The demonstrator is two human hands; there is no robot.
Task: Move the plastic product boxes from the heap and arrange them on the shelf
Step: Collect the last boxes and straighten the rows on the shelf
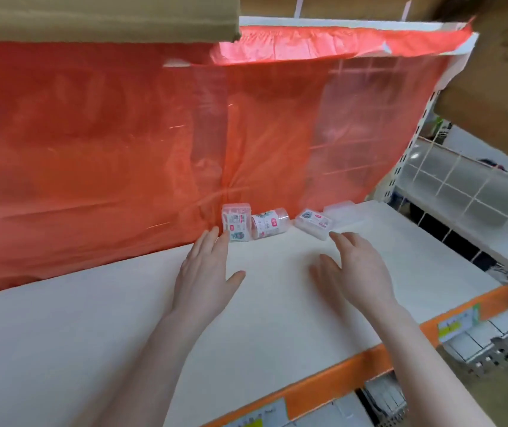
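Observation:
Three clear plastic product boxes with red and white labels lie at the back of the white shelf (277, 297). One box (236, 222) stands upright, a second (269, 227) lies on its side beside it, and a third (313, 224) lies flat to the right. My left hand (206, 269) is flat over the shelf, fingers straight, fingertips just left of the upright box. My right hand (357, 266) hovers open with its fingertips close to the flat box. Neither hand holds anything.
A red translucent plastic sheet (123, 149) hangs along the back of the shelf. An orange price rail (339, 386) runs along the front edge. Cardboard cartons (493, 72) sit overhead at the right. A white wire rack (462, 186) and lower bins stand to the right.

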